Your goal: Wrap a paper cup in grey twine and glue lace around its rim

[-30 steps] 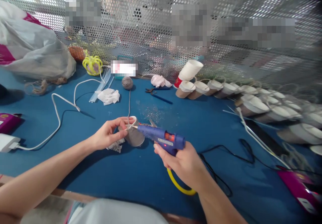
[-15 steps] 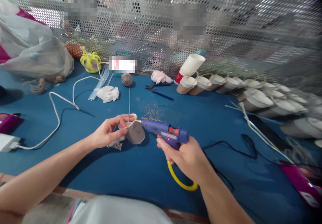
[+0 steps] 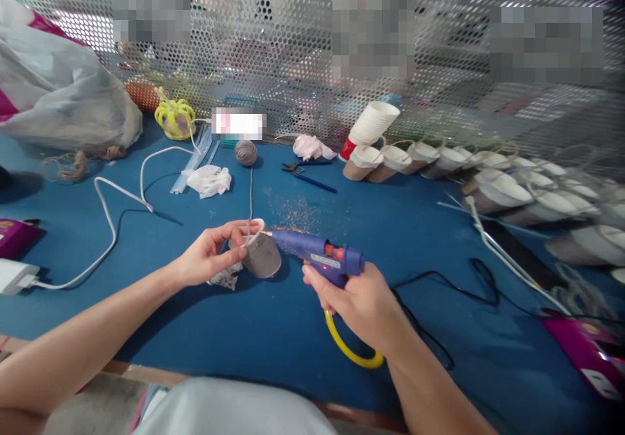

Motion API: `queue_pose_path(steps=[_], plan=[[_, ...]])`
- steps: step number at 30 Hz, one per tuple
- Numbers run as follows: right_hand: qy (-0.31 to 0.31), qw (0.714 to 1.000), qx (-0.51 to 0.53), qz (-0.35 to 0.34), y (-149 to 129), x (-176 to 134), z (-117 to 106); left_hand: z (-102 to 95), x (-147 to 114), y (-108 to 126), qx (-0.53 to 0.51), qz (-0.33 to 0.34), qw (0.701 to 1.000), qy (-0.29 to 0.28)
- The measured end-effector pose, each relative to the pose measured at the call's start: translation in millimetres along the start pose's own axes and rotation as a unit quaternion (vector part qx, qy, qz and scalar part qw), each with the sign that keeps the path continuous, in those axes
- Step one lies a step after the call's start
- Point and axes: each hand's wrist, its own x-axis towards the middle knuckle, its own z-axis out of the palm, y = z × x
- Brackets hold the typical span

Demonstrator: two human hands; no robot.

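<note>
My left hand (image 3: 212, 252) pinches the rim of a small grey-brown cup (image 3: 263, 258), which is tilted on its side. From that rim a strand of grey yarn runs up to a yarn ball (image 3: 245, 153) farther back. In my right hand (image 3: 359, 301) is a blue hot glue gun (image 3: 317, 251) with a small red light lit. Its nozzle points left and is at or very near the cup's rim; whether it touches is hard to tell. A yellow ring-shaped strip (image 3: 349, 353) hangs below the gun. Crumpled patterned paper (image 3: 227, 277) lies beneath my left hand.
Rows of similar cups (image 3: 493, 187) line the right side, beside stacked white cups (image 3: 375, 122). Pliers (image 3: 310, 178), crumpled white tissue (image 3: 209, 181) and clear glue sticks (image 3: 188, 171) lie behind. A white cable (image 3: 114, 226) crosses the left; a black cord (image 3: 449, 279) trails right. Perforated metal (image 3: 293, 51) stands at the back.
The glue gun and my right hand have shifted very slightly up and left, the nozzle staying by the cup's rim. My left hand keeps its hold on the cup.
</note>
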Motion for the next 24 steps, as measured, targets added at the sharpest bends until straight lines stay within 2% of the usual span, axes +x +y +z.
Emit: queue_pose_path(steps=[7,15,24], plan=[[-0.022,1.0,0.007,0.002,1.1,-1.5,-0.5,-0.9,-0.4,-1.6,0.001,-0.002,1.0,0.0],[0.0,1.0,-0.016,0.009,3.4,4.2,-1.5,-0.7,0.4,1.9,0.004,0.007,1.0,-0.001],[-0.017,1.0,0.007,0.007,1.7,1.4,-0.2,-0.5,0.2,-1.9,0.007,0.008,1.0,0.0]])
